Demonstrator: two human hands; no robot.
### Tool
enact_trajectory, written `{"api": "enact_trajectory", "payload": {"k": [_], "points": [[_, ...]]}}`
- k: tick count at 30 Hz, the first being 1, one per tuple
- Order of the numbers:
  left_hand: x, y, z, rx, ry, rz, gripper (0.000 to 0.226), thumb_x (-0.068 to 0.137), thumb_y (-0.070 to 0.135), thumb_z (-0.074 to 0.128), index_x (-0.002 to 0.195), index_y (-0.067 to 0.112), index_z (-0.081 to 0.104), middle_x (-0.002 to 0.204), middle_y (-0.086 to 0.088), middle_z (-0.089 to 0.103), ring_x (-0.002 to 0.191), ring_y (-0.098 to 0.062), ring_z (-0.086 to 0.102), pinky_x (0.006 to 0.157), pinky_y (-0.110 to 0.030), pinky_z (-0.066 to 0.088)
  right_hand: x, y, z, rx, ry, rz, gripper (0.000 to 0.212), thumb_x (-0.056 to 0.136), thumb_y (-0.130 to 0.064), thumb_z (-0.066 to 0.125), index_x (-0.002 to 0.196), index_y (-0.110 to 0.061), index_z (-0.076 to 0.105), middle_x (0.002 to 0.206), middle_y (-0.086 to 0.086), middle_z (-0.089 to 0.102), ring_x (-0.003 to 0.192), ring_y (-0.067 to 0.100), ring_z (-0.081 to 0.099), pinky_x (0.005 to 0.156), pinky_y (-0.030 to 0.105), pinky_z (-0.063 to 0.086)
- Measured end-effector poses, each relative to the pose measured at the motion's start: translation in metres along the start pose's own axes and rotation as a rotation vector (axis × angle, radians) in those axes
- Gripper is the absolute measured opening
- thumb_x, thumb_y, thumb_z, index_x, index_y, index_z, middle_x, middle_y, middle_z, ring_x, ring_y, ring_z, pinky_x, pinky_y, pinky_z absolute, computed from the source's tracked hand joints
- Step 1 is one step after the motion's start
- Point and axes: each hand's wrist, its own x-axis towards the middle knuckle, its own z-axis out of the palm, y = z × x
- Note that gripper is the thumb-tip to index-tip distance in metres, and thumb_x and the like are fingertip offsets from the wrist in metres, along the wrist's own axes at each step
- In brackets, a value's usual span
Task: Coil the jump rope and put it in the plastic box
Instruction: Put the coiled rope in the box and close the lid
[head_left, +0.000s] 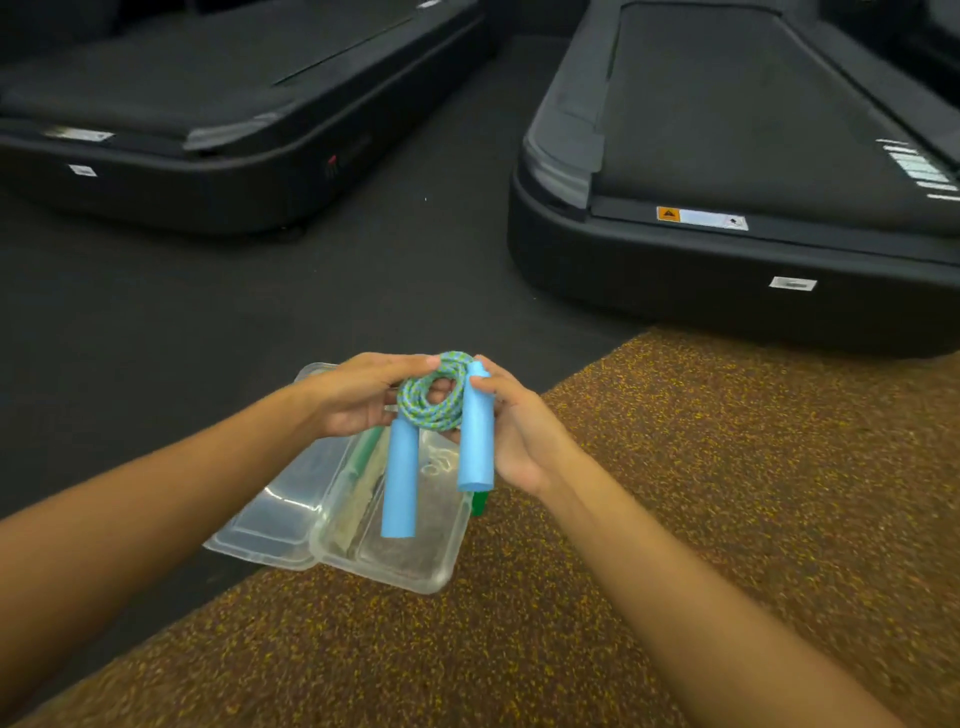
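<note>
The left hand (358, 395) grips the far side of the coiled rope (430, 396), with the thumb laid over the top of the coil and the fingers curled beneath it. The right hand (511, 421) is closed around one blue handle (475, 431), thumb on its upper end, and steadies the coil from the other side. The two hands are close together, separated only by the coil. The second blue handle (400, 478) hangs free below the coil and is not gripped.

Coiling status: the rope forms a compact ring of several turns with no loose length visible. By this evidence, the coiling step is complete or nearly so. Whether the turns are secured against springing open cannot be told.

Placement status: not yet done. The whole jump rope is held in the air, directly above the plastic box (410, 551). The box lies open on the floor, with its clear lid (275, 514) folded flat to the left. The box straddles the edge between the dark floor (208, 291) and the speckled brown mat (675, 519). Some items already lie inside it, including a green stick-like object (363, 452); their identity is unclear.

Remaining work, as judged: lower the coil and both handles into the open compartment. The hanging handle will probably enter first and may need to be laid alongside the coil.

Two black treadmill bases (727, 270) stand beyond the working area.
</note>
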Motion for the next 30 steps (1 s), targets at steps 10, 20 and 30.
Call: {"api": "enact_trajectory", "payload": {"k": [10, 20, 30], "points": [[0.049, -0.062, -0.028, 0.037, 0.028, -0.121, 0.027, 0.089, 0.02, 0.06, 0.109, 0.003, 0.065, 0.092, -0.009, 0.067, 0.081, -0.017, 0.062, 0.087, -0.035, 0.048, 0.041, 0.07, -0.002, 0.106, 0.29, -0.022, 0.039, 0.088, -0.002, 0.036, 0.119, -0.022, 0.047, 0.096, 0.01, 0.059, 0.082, 0.022, 0.056, 0.077, 0.036, 0.047], [0.081, -0.11, -0.025, 0.094, 0.203, -0.106, 0.02, 0.091, 0.003, 0.053, 0.075, 0.011, 0.062, 0.079, -0.01, 0.061, 0.07, -0.013, 0.055, 0.065, -0.017, 0.047, 0.067, 0.107, -0.018, -0.371, 0.524, 0.102, 0.042, 0.089, 0.001, 0.037, 0.122, -0.023, 0.041, 0.108, 0.014, 0.051, 0.08, 0.021, 0.053, 0.067, 0.029, 0.045], [0.091, -0.13, -0.014, 0.279, 0.316, -0.018, 0.032, 0.095, 0.003, 0.047, 0.124, -0.006, 0.053, 0.132, -0.018, 0.054, 0.122, -0.026, 0.051, 0.093, -0.02, 0.034, 0.075, 0.128, -0.025, -0.775, 0.594, 0.062, 0.056, 0.088, 0.0, 0.038, 0.14, -0.018, 0.03, 0.146, 0.011, 0.027, 0.132, 0.027, 0.035, 0.109, 0.043, 0.035]]}}
